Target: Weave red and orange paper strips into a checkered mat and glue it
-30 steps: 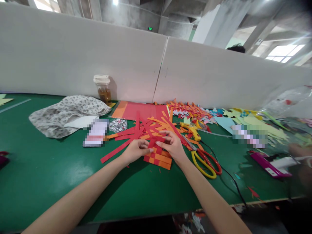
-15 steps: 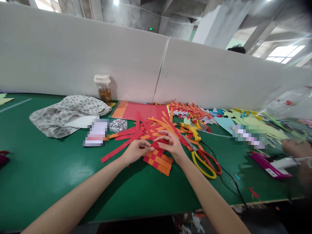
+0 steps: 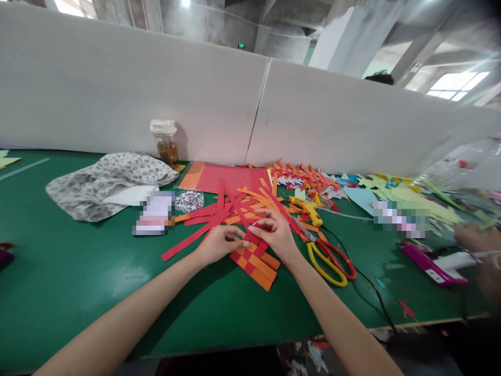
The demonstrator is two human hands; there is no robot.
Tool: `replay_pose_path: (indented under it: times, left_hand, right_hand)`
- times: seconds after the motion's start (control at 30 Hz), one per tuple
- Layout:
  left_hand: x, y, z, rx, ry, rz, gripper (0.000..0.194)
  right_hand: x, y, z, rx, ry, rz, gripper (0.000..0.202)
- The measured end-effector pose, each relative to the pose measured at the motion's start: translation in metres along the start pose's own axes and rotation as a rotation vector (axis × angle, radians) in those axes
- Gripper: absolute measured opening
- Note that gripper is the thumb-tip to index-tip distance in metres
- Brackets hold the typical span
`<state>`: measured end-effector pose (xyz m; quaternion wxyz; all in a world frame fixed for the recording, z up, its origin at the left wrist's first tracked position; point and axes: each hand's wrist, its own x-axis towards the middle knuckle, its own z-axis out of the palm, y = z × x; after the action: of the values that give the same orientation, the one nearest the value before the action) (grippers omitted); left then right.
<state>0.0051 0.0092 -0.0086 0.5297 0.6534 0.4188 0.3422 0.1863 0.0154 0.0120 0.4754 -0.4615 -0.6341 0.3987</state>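
Between my hands is a small woven piece of red and orange paper strips [image 3: 250, 263], checkered at its near left part, with loose orange ends toward the right. My left hand [image 3: 221, 244] pinches its left edge between thumb and fingers. On the upper right side, my right hand [image 3: 272, 230] grips the red strips of the weave, thumb and fingertips curled together. Just beyond the hands lies a loose heap of red and orange paper strips [image 3: 203, 235]. Scissors with red and yellow handles [image 3: 329, 261] rest right of my right hand.
A yellow glue gun [image 3: 312, 213] with a black cord lies beyond the scissors. Behind are red and orange sheets [image 3: 230, 178], a lidded cup [image 3: 166, 143], a patterned cloth [image 3: 90, 183] and a pile of woven pieces [image 3: 309, 177]. A magenta tool [image 3: 430, 266] lies near another person's hand [image 3: 475, 243].
The woven piece has turned slightly, its orange end shifting a little toward me. My right fingers have curled closer on the red strips; my left hand has barely moved.
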Motion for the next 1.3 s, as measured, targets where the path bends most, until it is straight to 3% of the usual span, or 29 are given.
replay_pose_path:
  times: [0.2, 0.5, 0.73, 1.03, 1.13, 1.3]
  left_hand:
    - [0.000, 0.000, 0.000, 0.005, -0.009, -0.017, 0.024]
    - [0.002, -0.004, -0.001, -0.068, 0.074, 0.033, 0.028]
    - [0.004, -0.006, -0.002, -0.104, 0.056, -0.027, 0.031]
    - [0.000, 0.000, 0.000, -0.010, 0.063, 0.026, 0.031]
    - [0.000, -0.001, 0.000, -0.106, 0.066, 0.048, 0.031]
    - [0.002, 0.000, -0.001, -0.303, 0.026, 0.063, 0.036]
  right_hand:
    - [0.000, -0.002, 0.000, 0.015, -0.010, 0.016, 0.044]
    - [0.004, -0.004, -0.007, 0.048, -0.019, 0.139, 0.054]
    - [0.003, 0.000, -0.008, 0.004, 0.006, 0.054, 0.050]
    - [-0.001, -0.010, -0.001, 0.064, -0.087, 0.101, 0.055]
    - [0.000, -0.008, -0.003, 0.073, -0.092, 0.152, 0.058]
    - [0.000, -0.006, -0.005, 0.023, -0.054, 0.077, 0.052]
